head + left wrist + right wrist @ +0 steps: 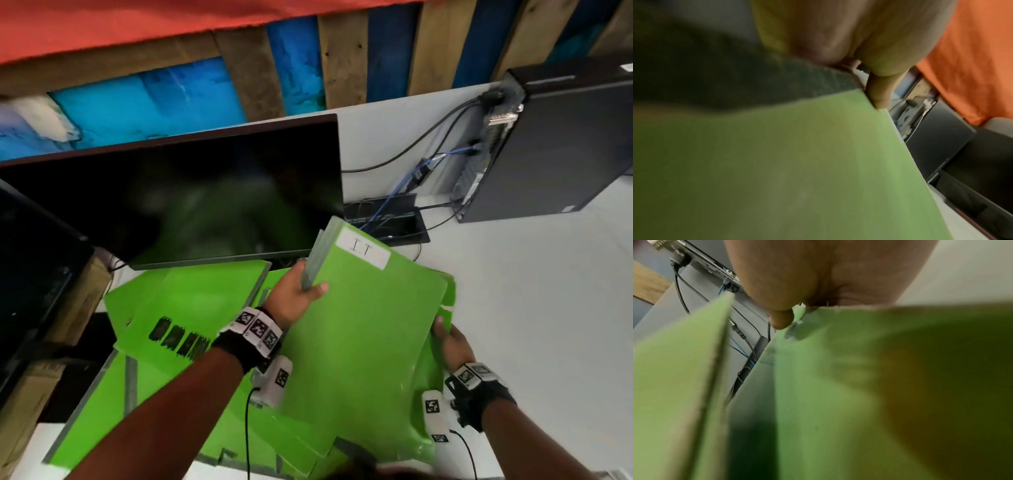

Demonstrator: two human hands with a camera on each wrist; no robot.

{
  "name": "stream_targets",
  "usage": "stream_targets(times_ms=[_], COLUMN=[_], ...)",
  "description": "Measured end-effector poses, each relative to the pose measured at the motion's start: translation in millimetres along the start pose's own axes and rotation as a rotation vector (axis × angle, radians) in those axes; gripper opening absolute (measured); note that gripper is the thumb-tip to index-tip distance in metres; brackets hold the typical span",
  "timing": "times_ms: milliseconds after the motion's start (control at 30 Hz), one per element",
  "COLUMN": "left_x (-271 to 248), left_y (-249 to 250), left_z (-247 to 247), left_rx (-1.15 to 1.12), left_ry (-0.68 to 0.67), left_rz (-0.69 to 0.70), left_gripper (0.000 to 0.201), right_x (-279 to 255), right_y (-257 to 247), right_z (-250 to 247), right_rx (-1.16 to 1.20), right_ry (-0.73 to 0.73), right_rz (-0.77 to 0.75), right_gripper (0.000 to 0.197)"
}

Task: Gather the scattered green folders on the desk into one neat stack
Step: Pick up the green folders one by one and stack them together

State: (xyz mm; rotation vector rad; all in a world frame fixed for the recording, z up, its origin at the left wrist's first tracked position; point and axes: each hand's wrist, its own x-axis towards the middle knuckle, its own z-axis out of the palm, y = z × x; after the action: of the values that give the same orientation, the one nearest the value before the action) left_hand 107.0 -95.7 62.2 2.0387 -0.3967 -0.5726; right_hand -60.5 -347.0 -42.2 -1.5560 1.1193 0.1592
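Observation:
A green folder (363, 325) with a white "I.T" label (363, 252) is tilted above the desk. My left hand (297, 297) grips its left spine edge, thumb on the cover. My right hand (451, 344) holds the right side, where another green folder (447, 301) sticks out under the top one. More green folders lie underneath: one with black marks (178, 308) at the left and one (102, 421) at the lower left. In the left wrist view a thumb (878, 91) presses a green cover (797, 162). In the right wrist view, two green folders (859, 386) fill the frame.
A dark monitor (191, 195) stands just behind the folders, a second screen (30, 274) at the left. A black computer case (555, 147) with cables (411, 171) stands at the back right, a cable hatch (390, 219) in front of it. White desk (531, 308) extends right.

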Motion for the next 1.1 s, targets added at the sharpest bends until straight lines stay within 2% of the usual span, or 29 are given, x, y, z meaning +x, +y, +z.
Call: stream_targets(times_ms=[133,300,400,433,467,533,600,700,800,867,900,1033,1100], left_x=[7.6,12.9,12.9,13.6,14.8,16.5,17.7,13.6,1.6,-9.4,-14.9,-32.4,-40.4], left_y=[-23.8,-45.2,-56.3,-59.3,-62.3,-64.7,-67.4,-78.3,-100.1,-112.2,-116.1,-121.0,-122.8], left_z=[34.5,55.1,61.6,63.4,65.0,66.1,62.1,37.0,-0.1,-15.9,-19.6,-21.9,-21.0], left_rx=[0.226,0.184,0.284,0.364,0.448,0.514,0.499,0.52,0.608,0.604,0.604,0.575,0.529], left_ry=[0.037,0.102,0.121,0.114,0.104,0.064,0.032,0.174,0.295,0.25,0.22,0.197,0.149], left_rz=[-0.145,-0.237,-0.202,-0.199,-0.204,-0.202,-0.16,-0.179,-0.403,-0.528,-0.541,-0.421,-0.431], left_gripper=[0.039,0.045,0.047,0.05,0.053,0.056,0.061,0.063,0.071,0.077,0.079,0.077,0.077], right_x=[-1.1,-3.6,-0.9,0.8,1.6,2.1,5.0,6.1,8.1,8.5,8.3,4.7,3.0], right_y=[0.9,-2.1,2.7,5.1,5.6,4.9,5.7,3.2,3.4,1.9,1.3,-2.1,-3.0], right_z=[-0.3,-2.8,2.3,2.7,3.9,3.8,4.4,6.4,8.0,8.8,8.8,6.6,5.2], right_rx=[0.011,0.188,0.154,0.141,0.134,0.087,0.006,-0.024,0.003,0.019,0.027,0.035,0.022], right_ry=[0.019,0.034,0.007,0.006,-0.004,-0.002,0.017,0.042,0.061,0.07,0.068,0.07,0.074], right_rz=[0.032,0.182,0.136,0.093,0.078,0.045,0.022,0.001,0.001,0.005,0.009,0.026,0.031], right_gripper=[0.074,0.081,0.12,0.122,0.108,0.063,0.049,0.048,0.048,0.048,0.048,0.048,0.049])
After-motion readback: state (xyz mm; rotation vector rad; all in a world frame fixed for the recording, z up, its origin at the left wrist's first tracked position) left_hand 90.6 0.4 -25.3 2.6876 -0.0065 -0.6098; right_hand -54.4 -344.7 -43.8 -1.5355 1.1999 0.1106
